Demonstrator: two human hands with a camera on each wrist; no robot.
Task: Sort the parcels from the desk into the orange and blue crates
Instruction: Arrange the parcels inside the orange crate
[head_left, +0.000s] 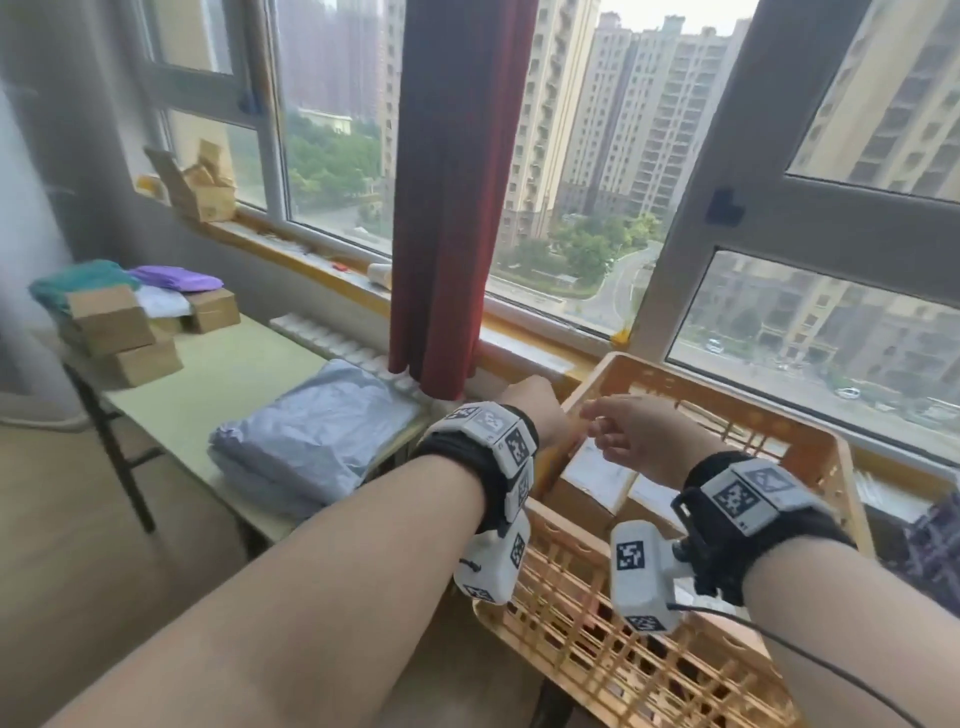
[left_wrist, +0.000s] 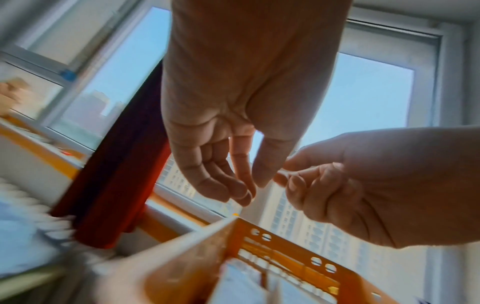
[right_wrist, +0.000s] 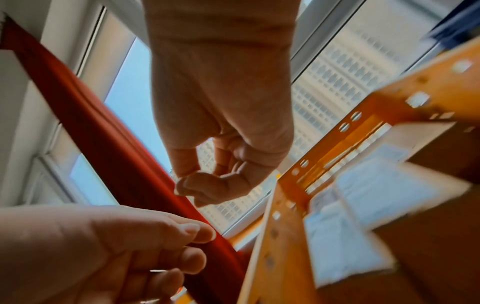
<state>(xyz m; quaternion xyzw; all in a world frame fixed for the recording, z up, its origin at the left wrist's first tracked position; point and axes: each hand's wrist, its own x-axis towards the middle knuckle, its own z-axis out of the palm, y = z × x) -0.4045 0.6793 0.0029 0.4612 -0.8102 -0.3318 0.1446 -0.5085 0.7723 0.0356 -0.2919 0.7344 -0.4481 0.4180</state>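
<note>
head view: both hands hover over the near-left corner of the orange slatted plastic crate (head_left: 748, 431), which already holds brown cardboard boxes with white labels (head_left: 597, 478). the left hand (head_left: 530, 410) and right hand (head_left: 639, 431) carry nothing. on the pale green tabletop (head_left: 218, 374) wait a stack of grey plastic mailer bags (head_left: 311, 441), likely soft, light and slippery, best scooped from beneath with both palms, and small brown cardboard cartons (head_left: 114, 327), stiff enough to grip by opposite sides. no blue crate shows.

left wrist view: left fingers (left_wrist: 221, 185) hang loosely curled, empty.

right wrist view: right fingers (right_wrist: 215, 185) lightly curled, empty.
</note>
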